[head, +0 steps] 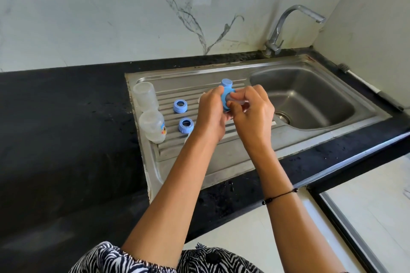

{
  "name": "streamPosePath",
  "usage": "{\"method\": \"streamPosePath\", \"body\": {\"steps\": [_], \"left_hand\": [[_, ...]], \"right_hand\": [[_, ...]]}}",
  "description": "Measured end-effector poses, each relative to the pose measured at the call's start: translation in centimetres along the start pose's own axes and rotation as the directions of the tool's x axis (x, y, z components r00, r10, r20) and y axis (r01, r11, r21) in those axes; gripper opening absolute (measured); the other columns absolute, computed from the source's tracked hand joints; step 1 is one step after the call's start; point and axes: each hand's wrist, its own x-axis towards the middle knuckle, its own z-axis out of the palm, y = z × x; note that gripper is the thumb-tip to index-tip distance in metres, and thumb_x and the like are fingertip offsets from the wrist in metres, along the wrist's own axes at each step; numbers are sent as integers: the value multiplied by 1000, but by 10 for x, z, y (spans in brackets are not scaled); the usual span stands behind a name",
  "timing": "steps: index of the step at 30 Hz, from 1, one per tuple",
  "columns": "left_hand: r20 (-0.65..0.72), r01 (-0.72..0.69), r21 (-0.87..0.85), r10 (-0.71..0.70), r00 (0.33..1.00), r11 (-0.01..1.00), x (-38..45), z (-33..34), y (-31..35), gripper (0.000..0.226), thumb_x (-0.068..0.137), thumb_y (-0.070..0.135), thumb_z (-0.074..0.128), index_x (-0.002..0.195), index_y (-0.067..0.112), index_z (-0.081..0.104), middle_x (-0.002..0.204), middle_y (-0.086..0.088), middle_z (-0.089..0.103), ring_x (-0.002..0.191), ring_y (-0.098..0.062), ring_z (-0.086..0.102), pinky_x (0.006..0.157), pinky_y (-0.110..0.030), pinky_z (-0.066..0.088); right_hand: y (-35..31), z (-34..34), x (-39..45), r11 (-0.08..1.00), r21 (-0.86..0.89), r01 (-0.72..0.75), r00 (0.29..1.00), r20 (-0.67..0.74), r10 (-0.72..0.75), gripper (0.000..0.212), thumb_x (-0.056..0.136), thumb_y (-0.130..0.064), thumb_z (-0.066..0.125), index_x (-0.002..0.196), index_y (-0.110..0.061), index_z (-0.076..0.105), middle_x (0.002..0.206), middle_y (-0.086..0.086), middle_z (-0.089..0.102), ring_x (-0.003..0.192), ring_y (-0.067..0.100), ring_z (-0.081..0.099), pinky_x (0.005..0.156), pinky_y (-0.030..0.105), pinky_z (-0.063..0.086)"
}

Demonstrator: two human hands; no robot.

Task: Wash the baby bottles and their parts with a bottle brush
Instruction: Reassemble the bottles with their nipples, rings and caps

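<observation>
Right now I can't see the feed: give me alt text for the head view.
Both hands, left hand and right hand, grip a blue bottle part above the steel drainboard. Two clear bottles and two blue rings sit on the drainboard's left side. To the right, the basin sits under a tap with no water visible.

Black countertop (pixel 66 117) carrying a steel sink (pixel 199 162); on its ribbed drainboard, two clear bottles (pixel 145 96) (pixel 153 126), two blue rings (pixel 180 106) (pixel 186 125).
</observation>
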Motion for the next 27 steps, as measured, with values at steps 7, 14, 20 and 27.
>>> {"method": "streamPosePath", "body": {"steps": [7, 14, 20, 27], "left_hand": [[-23, 40, 318, -35, 999, 947, -7, -25, 19, 20, 95, 23, 48, 85, 13, 62, 87, -11, 64, 78, -20, 61, 69, -31, 49], [-98, -149, 759, 336, 937, 634, -7, -80, 16, 31, 87, 3, 41, 71, 20, 62, 85, -2, 68, 88, -21, 64, 88, -40, 53], [114, -59, 897, -101, 988, 438, -11, -119, -7, 63, 82, -6, 48, 137, 23, 35, 134, 6, 45, 122, -15, 46, 101, -36, 43], [179, -220, 892, 138, 974, 396, -11, -119, -37, 65, 82, 20, 72, 137, 26, 38, 130, 5, 55, 120, -15, 51, 94, -28, 40]], "right_hand": [[-7, -1, -6, 993, 63, -98, 943, 325, 72, 47, 76, -9, 74, 119, -15, 54, 112, -2, 56, 95, 9, 50, 75, 9, 43], [-11, 1, -13, 975, 58, -214, 850, 503, 156, 35, 76, -15, 75, 108, -14, 59, 93, -13, 55, 85, 6, 52, 74, 17, 46], [-12, 23, -26, 977, 68, -200, 769, 629, 114, 40, 76, -9, 71, 113, -15, 56, 99, -6, 60, 87, 7, 55, 73, 10, 44], [-3, 24, -35, 984, 32, -174, 763, 637, 114, 35, 77, -7, 70, 109, -16, 60, 102, -6, 63, 94, 8, 58, 83, 21, 51]]}}
